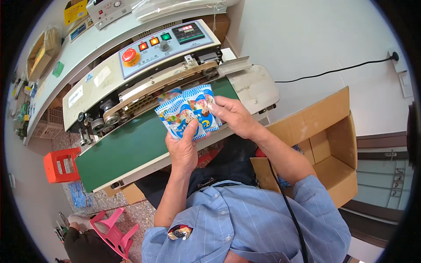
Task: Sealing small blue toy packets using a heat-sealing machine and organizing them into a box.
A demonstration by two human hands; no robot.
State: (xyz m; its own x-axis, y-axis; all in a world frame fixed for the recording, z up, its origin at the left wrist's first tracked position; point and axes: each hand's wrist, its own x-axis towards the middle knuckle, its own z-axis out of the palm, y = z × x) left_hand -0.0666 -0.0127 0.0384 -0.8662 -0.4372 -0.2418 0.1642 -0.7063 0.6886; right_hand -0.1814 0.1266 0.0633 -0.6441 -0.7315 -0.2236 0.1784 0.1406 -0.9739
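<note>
Above the green conveyor belt of a band sealing machine, I hold small blue and white printed packets, overlapping like a fan. My left hand is closed on the left packet, its thumb across the lower front. My right hand pinches the right packet along its right side, thumb in front. Whether more packets lie stacked behind these two is hidden. Just behind them, a blurred colourful packet shows close to the machine's sealing band.
The machine's panel has a red stop button and lit switches. An open cardboard box stands at my right, blue packets partly visible inside. A red stool is at the left; a person sits by a pink chair. A black cable runs along the wall.
</note>
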